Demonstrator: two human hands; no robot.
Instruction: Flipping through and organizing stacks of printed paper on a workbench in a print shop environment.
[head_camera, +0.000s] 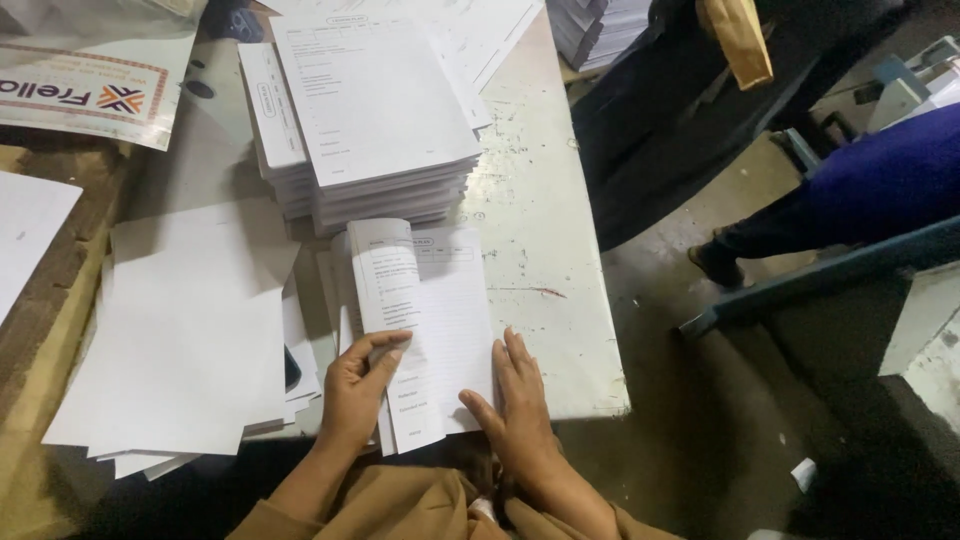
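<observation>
Low in the middle of the frame, your left hand (355, 385) pinches the lifted edge of a thin printed white paper sheet (385, 300), thumb on top and fingers curled beneath, so the page bows up in a soft curve. Your right hand (515, 400) lies flat just beside it, fingers together and thumb spread, pressing down on the small stack of printed forms (455, 320) that the lifted sheet belongs to; this stack sits at the near edge of the table, centre-bottom. The forms are matte, rectangular, with faint grey lines of print. Directly above, in the upper middle, stand two tall squared-off piles of the same printed paper (370, 120), side by side and touching, their edges showing many fine layers. To the lower left lies one loose fan of blank white sheets (190, 340), smooth and slightly askew, overhanging the table edge. The table itself is a pale, scuffed painted surface (560, 260) with chipped flecks and one reddish mark. At the upper left a glossy printed placard with an orange border (90, 95) lies flat, and beside the left edge you see rough brown wood (40, 330). On the right, over the dusty concrete floor (730, 400), another person's dark trouser leg and shoe (720, 260) show.
</observation>
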